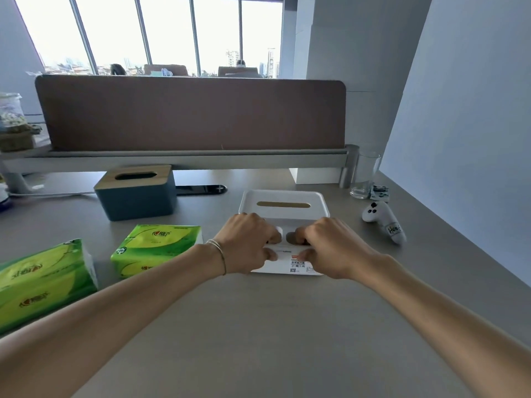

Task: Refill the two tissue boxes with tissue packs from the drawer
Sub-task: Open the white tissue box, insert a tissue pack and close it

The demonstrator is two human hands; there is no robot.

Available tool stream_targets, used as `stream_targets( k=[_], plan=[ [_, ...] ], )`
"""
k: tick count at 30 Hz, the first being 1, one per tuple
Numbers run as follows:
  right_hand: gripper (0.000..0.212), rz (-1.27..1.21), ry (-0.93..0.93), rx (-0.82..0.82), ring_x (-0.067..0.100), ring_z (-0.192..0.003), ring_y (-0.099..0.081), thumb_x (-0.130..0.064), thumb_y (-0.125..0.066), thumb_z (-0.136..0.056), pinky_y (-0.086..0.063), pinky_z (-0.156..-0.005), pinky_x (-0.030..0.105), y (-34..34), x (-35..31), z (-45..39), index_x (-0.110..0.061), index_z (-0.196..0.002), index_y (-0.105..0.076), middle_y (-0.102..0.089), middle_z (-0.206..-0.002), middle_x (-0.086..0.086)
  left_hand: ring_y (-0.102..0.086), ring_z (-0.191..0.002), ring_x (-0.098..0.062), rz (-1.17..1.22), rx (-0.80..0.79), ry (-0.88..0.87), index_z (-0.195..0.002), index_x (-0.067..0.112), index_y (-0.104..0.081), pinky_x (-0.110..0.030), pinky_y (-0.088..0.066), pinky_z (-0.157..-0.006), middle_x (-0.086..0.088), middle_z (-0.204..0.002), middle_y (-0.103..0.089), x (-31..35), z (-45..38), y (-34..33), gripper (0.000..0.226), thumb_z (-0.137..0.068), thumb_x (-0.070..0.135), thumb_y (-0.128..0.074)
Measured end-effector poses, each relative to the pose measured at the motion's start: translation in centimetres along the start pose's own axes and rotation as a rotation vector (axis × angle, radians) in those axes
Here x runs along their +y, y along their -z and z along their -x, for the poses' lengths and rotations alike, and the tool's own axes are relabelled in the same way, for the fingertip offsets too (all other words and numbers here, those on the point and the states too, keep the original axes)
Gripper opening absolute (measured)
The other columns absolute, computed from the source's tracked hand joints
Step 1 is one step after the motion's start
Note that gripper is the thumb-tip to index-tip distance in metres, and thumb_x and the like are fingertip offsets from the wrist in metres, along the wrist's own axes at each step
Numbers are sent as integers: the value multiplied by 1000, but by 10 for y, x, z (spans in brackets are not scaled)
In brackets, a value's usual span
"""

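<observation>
A white tissue box (283, 196) lies mid-desk with its slotted face turned away from me. Its labelled white panel (287, 264) faces me. My left hand (247, 245) and my right hand (330, 248) both grip that panel, thumbs at two round holes and fingers curled on its near edge. A blue tissue box with a wooden slotted lid (135, 193) stands upright to the back left. Two green tissue packs lie on the desk at left, one near the white box (156, 248), one at the left edge (43, 280).
A brown partition (189, 113) closes off the back of the desk. At the right stand an empty glass (363, 176) and a white controller (383, 221). A wall runs along the right side. A jar (10, 110) sits on a shelf at far left.
</observation>
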State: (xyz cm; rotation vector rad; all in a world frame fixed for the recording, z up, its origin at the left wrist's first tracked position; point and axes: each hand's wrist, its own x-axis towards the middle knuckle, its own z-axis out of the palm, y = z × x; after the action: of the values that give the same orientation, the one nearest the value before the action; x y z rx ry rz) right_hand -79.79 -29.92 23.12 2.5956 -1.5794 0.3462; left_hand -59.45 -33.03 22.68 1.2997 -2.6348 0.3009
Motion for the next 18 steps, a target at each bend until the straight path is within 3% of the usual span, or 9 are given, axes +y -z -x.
stream_targets(
  k=[2,5,7,9,12,18],
  plan=[
    [33,-47,-16,11,28,-95,-69,-27,-75,-82,-55,-78,40,-1,1,-1,-26,-114,-69,-76,-103,2,-52,-75,-21,30,-7,16,-78,25,-50,-31,-40,-66,3,-86,-69,0,-1,1,30,-86,46,-70],
    [28,-110,-42,15,27,-96,-69,-27,-80,-79,-54,-77,39,0,4,-3,-24,-104,-68,-76,-108,-2,-55,-74,-23,93,-30,43,-75,25,-49,-32,-44,-65,3,-80,-66,-1,-3,4,34,-82,47,-75],
    [28,-140,-40,22,26,-99,-70,-33,-78,-81,-55,-79,40,0,6,-2,-25,-106,-69,-76,-110,-3,-53,-72,-22,140,-35,35,-71,29,-47,-29,-38,-63,6,-76,-61,-2,-2,5,35,-84,47,-73],
    [29,-161,-13,49,25,-98,-70,-42,-68,-88,-55,-80,40,2,6,1,-27,-112,-71,-76,-108,-3,-55,-74,-21,179,-12,2,-76,30,-55,-28,-34,-64,8,-76,-60,-5,1,7,24,-91,46,-66],
    [27,-132,43,101,26,-95,-70,-39,-56,-96,-55,-77,39,4,3,4,-30,-117,-72,-77,-106,-2,-64,-85,-21,146,55,-56,-103,28,-72,-30,-43,-67,6,-91,-71,-5,6,10,22,-98,43,-57],
    [15,17,63,252,31,-78,-67,-21,-60,-94,-45,-60,34,16,1,3,-20,-87,-74,-74,-80,3,-65,-88,-28,146,164,5,-102,27,-75,-35,-49,-71,4,-96,-75,0,0,21,19,-94,39,-62]
  ],
)
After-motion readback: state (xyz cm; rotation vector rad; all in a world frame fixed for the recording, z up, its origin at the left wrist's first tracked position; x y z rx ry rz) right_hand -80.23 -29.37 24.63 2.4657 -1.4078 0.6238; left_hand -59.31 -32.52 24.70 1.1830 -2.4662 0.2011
